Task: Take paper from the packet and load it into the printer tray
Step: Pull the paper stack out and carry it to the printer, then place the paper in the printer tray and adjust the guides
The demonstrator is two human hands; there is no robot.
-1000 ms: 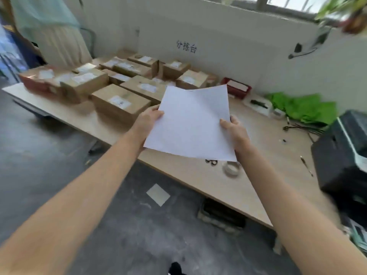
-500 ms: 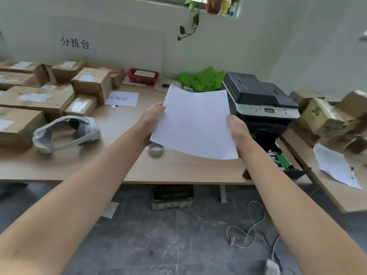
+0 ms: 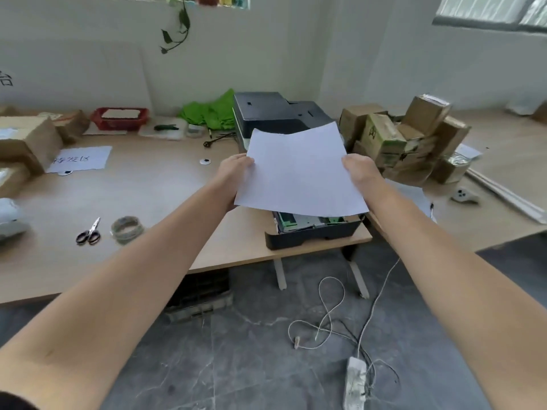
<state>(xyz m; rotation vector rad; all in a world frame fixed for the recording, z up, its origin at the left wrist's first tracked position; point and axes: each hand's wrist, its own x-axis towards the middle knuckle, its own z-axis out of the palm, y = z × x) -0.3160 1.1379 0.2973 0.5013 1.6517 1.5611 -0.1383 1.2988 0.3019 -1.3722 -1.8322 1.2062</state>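
A long desk (image 3: 165, 187) carries the printer (image 3: 281, 116) at its right end, and the printer's tray (image 3: 313, 232) stands pulled out toward the desk's front edge. Above both, the paper (image 3: 299, 170) is held flat in the air, its far edge sagging in a curve. The left hand (image 3: 233, 173) pinches its left side and the right hand (image 3: 359, 171) its right, each grip clenched on the sheet. The likely risk is that the limp paper buckles or enters skewed, catching on the green guides (image 3: 288, 220) if lowered unevenly.
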